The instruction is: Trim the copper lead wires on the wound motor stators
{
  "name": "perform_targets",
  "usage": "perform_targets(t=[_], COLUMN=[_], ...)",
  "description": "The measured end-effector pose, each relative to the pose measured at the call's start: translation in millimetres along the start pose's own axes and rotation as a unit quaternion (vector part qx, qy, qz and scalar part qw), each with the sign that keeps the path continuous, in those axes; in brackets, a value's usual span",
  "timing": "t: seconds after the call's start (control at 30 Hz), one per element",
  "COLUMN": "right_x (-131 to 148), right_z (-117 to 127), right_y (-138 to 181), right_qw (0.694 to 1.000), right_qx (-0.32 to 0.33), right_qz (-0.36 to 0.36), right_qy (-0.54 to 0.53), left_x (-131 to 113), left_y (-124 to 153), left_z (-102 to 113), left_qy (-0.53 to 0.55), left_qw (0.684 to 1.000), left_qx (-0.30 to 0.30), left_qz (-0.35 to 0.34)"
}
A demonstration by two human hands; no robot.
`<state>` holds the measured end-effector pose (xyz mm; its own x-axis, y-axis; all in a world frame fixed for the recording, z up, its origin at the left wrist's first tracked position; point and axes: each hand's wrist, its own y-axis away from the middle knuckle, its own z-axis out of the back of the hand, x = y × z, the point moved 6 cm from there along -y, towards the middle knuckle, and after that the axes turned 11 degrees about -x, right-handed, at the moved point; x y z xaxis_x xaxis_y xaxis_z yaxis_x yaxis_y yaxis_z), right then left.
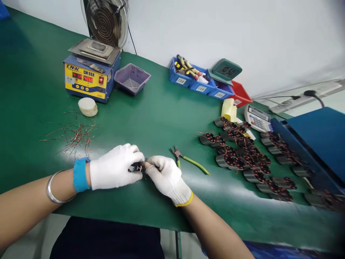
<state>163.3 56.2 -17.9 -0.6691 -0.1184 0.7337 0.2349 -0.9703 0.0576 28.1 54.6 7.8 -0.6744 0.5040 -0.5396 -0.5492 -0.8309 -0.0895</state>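
My left hand (117,167), in a white glove, is closed around a small motor stator (135,168); only its dark end and a little copper wire show between the fingers. Right beside it, my right hand (167,176), in a white glove with a yellow cuff, is pinched at the stator's wire end. What lies between those fingertips is too small to make out. Diagonal pliers (192,162) with green handles lie on the table just right of my right hand, jaws apart. Copper wire offcuts (79,137) are scattered beyond my left wrist.
Several wound stators (238,153) stand in rows at the right, near a blue box (318,140) and a calculator (257,118). Far left are a solder pot (87,81), a round white pad (87,107), a purple tray (133,87) and a fan (105,23). Blue bins (201,87) line the wall.
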Motion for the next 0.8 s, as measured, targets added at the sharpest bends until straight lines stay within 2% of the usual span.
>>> perform_targets(t=[0.1, 0.3, 0.43, 0.6, 0.7, 0.8], right_x=[0.8, -0.3, -1.4, -4.1, -4.1, -1.7], right_z=[-0.2, -0.6, 0.4, 0.5, 1.8, 0.5], right_y=[0.7, -0.3, -1.9, -2.2, -2.9, -2.5], right_qw=[1.0, 1.0, 0.999, 0.993, 0.995, 0.997], right_qx=[0.003, 0.014, 0.035, 0.083, 0.07, 0.06], right_qz=[0.002, -0.007, -0.021, -0.06, -0.054, -0.03], right_qy=[-0.011, -0.013, -0.02, -0.051, -0.046, -0.029], left_x=[-2.4, -1.4, 1.0, -1.6, -2.8, -9.0], left_y=[5.8, 6.7, 6.3, 11.5, 14.4, 15.8], left_z=[-4.8, -20.9, -27.5, -17.0, -6.9, -4.8], left_qy=[0.001, -0.022, 0.002, -0.022, -0.031, -0.014], left_qw=[1.0, 0.994, 0.992, 0.988, 0.987, 0.993], left_qx=[-0.017, -0.098, -0.117, -0.14, -0.125, -0.085], left_qz=[0.014, 0.035, 0.043, 0.063, 0.096, 0.076])
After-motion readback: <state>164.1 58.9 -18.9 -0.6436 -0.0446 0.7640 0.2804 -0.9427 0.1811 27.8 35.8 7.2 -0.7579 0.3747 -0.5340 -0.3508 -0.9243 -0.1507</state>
